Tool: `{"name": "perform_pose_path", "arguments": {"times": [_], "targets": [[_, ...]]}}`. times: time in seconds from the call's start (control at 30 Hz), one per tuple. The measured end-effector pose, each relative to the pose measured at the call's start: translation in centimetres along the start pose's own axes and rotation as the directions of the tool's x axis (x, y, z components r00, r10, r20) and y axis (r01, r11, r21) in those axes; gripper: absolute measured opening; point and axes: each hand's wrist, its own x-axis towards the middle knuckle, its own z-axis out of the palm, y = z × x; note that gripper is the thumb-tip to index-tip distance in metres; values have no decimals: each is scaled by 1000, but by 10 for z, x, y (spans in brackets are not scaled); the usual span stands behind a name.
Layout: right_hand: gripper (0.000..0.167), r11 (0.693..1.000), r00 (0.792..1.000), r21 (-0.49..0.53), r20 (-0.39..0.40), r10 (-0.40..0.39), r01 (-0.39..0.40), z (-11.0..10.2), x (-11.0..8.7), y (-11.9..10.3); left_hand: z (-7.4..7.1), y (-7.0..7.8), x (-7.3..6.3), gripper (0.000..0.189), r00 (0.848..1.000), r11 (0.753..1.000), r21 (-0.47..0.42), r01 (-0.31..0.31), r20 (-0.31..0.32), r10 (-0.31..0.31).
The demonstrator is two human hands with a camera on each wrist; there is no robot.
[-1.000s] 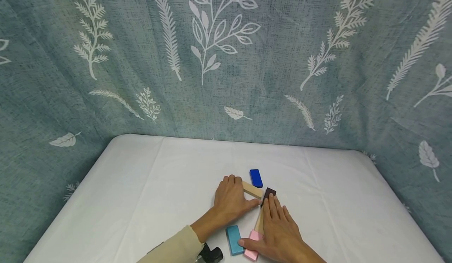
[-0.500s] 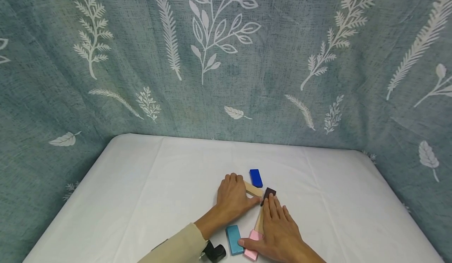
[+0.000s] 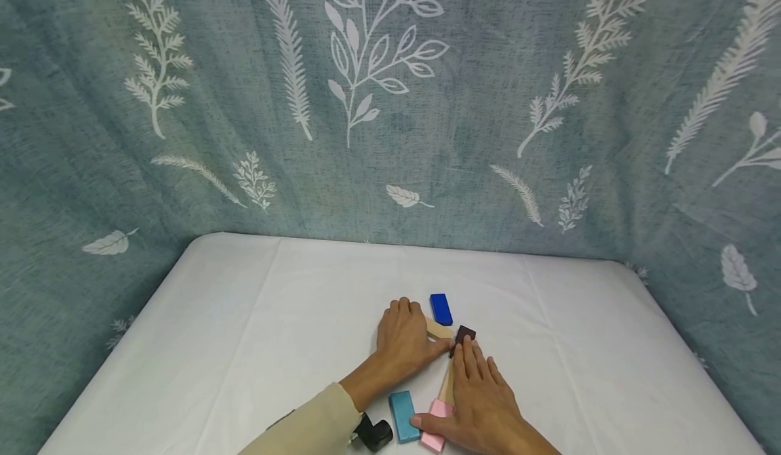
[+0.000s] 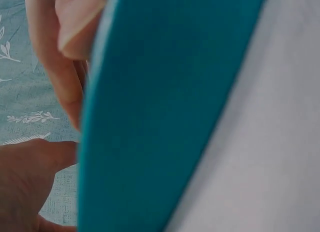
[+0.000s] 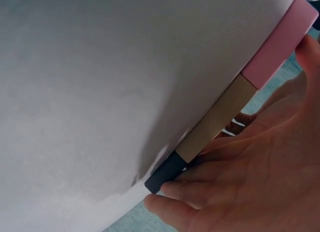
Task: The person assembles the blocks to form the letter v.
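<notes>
In the head view my left hand (image 3: 403,338) is bent over a wooden block (image 3: 438,331), fingers curled down at its far side, thumb stretched toward a black block (image 3: 466,333). Fingertips and the wooden block's left end are hidden. My right hand (image 3: 485,397) lies with straight fingers along a row of black, wooden and pink blocks. The right wrist view shows this row end to end: black block (image 5: 166,173), second wooden block (image 5: 217,118), pink block (image 5: 282,42). The right thumb reaches over the pink block to the teal block (image 3: 402,416).
A dark blue block (image 3: 441,309) lies beyond the hands on the white-covered table (image 3: 293,319). A black device (image 3: 375,434) sits at the left wrist by the beige sleeve (image 3: 311,422). A patterned teal curtain (image 3: 390,102) stands behind and at the sides.
My left hand has slid slightly to the right, covering more of the wooden block under it. My right hand and the other blocks have stayed in place.
</notes>
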Motion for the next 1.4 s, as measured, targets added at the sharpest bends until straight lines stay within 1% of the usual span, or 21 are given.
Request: {"name": "perform_pose_path", "arguments": {"times": [0.13, 0.27, 0.4, 0.5, 0.63, 0.83, 1.03, 1.23, 1.4], "targets": [[143, 1000, 1000, -5, -2, -2, 2, 0, 0, 0, -1, -2, 0, 81, 1000, 1000, -22, -2, 13, 2], [143, 1000, 1000, -14, 0, 1, -1, 0, 0, 0, -3, -5, 0, 79, 999, 998, -60, 4, 40, -2], [144, 1000, 1000, -14, 8, 11, -11, 1, 0, 0, -5, -7, 0, 90, 997, 998, -67, 13, 82, -8], [145, 1000, 1000, -16, 14, 16, -16, 1, 1, 0, -5, -8, 0, 97, 996, 999, -51, 12, 93, -7], [145, 1000, 1000, -22, 24, 20, -19, 1, 1, 0, -5, -7, 0, 93, 997, 998, -55, 16, 73, -12], [145, 1000, 999, -18, 28, 24, -24, 1, 2, 0, -4, -6, 0, 82, 999, 996, -93, 15, 46, -10], [144, 1000, 1000, -11, 20, 17, -17, 0, 1, -1, -3, -5, 0, 81, 999, 995, -95, 1, 35, 2], [145, 1000, 1000, -16, 22, 18, -17, 0, 1, -1, -3, -6, 1, 79, 999, 994, -113, 2, 44, 3], [145, 999, 999, -24, 30, 25, -24, 0, 2, -1, -5, -9, 1, 78, 999, 986, -165, -10, 50, 19]]}}
